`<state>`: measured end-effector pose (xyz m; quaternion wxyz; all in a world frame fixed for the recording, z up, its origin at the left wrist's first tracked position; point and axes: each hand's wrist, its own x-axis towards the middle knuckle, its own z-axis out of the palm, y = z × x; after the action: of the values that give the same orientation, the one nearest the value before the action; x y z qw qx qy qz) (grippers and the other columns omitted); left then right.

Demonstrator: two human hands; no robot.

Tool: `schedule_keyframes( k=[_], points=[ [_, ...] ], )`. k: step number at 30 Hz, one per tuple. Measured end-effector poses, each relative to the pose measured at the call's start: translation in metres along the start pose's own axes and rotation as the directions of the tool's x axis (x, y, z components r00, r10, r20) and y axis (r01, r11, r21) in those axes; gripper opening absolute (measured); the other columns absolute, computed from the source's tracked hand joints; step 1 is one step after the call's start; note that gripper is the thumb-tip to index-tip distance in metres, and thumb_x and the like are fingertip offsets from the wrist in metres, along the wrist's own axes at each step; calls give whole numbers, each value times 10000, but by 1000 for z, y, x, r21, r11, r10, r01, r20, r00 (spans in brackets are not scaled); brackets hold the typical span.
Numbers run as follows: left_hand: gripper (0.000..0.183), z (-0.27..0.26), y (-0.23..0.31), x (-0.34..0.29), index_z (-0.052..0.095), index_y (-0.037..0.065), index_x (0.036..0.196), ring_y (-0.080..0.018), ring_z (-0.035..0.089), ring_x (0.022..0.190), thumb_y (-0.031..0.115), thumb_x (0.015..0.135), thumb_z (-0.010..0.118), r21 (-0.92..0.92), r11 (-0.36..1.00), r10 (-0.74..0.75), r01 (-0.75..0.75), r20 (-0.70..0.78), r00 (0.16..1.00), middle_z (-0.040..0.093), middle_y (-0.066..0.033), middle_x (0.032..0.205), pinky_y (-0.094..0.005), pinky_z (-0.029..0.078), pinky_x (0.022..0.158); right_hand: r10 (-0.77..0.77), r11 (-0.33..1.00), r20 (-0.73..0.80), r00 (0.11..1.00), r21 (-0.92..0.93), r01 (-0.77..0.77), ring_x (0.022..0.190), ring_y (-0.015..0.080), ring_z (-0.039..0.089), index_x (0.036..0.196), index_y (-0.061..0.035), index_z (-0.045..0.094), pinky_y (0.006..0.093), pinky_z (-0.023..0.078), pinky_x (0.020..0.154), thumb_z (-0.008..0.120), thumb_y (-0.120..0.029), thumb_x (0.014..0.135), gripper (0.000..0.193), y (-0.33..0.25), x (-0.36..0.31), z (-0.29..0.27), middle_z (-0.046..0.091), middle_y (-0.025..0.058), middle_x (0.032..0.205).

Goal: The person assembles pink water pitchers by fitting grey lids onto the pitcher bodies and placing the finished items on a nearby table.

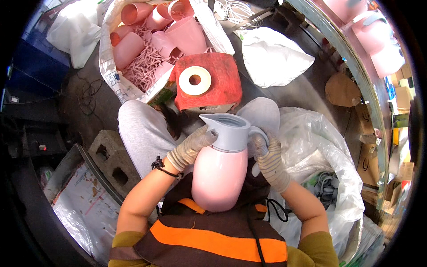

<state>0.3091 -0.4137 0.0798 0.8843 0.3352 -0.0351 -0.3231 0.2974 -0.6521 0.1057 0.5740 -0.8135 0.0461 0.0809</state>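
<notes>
A pink jug (220,178) with a grey-blue collar, spout and handle stands upright in my lap, against a dark apron with an orange band. My left hand (195,144), in a striped work glove, grips the collar just below the spout. On the other side my right hand (271,160), gloved likewise, closes round the jug's handle (260,133). Part of its fingers is hidden behind the handle. Beyond the jug, between my knees, is a block covered with red cloth (222,82), and a roll of cream tape (202,75) lies on it.
A white sack (106,58) at the far left holds several pink jug bodies (187,35) and pink strips. A clear plastic bag (329,133) with grey parts lies at my right. A concrete block (113,149) stands left. More pink jugs (378,38) line the bench at right.
</notes>
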Motion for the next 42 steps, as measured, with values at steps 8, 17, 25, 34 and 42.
schedule_keyframes(
  k=[8,17,25,34,42],
  points=[
    [704,-3,1,-13,413,7,1424,-197,478,1262,401,898,665,343,939,38,-28,-25,999,527,-101,1358,-334,348,1092,-160,976,135,978,-124,177,781,202,649,1109,-17,638,327,520,721,675,-256,917,308,4,10,-10,690,113,907],
    [676,-6,12,-11,445,13,1423,-183,476,1261,338,877,678,348,926,-128,149,-82,988,537,-82,1356,-342,327,1107,-54,998,165,985,-10,56,689,111,553,1027,-35,642,282,463,629,681,-300,915,291,0,1,-13,624,29,790],
    [657,-34,107,58,571,86,1274,-343,582,1143,457,762,750,907,-213,419,364,-251,872,546,-224,1283,-424,441,1009,133,984,216,967,90,-155,655,77,523,1058,-44,632,244,434,571,693,-248,908,260,0,5,-21,613,6,792],
    [647,-65,72,47,585,63,1269,-352,542,1203,466,785,738,892,74,450,447,-430,783,438,-263,1377,-412,462,996,52,987,405,913,119,-109,750,83,582,1184,-22,563,250,495,641,808,-244,778,524,1,15,-36,641,26,903],
    [821,13,9,-81,297,129,1482,-330,449,1320,572,878,634,-307,914,-399,266,-548,735,402,-134,1470,-589,423,1032,151,963,412,899,145,-228,746,75,567,1215,-53,555,241,482,617,881,-174,646,667,7,15,-35,635,-1,885]
  ],
)
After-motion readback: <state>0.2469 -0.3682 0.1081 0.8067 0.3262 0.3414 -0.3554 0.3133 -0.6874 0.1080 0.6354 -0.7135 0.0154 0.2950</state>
